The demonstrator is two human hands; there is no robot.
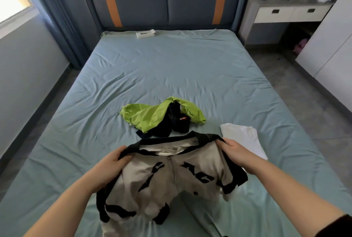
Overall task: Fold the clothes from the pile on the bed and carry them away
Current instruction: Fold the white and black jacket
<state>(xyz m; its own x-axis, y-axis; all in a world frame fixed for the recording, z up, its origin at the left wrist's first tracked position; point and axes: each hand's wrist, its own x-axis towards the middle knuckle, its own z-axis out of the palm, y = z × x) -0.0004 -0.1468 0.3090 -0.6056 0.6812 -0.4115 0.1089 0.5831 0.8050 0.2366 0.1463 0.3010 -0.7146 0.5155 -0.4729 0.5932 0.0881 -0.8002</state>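
A white shirt with black trim and black letters hangs over the near part of the bed. My left hand grips its left shoulder and my right hand grips its right shoulder, with the collar stretched between them. Behind the shirt lies a small pile: a lime-green garment draped over a black garment. A white folded cloth lies flat to the right, partly under my right forearm.
The bed has a light blue sheet and a padded headboard. A small white box lies near the headboard. A desk with drawers stands at the back right, a white wardrobe on the right, curtains at the left.
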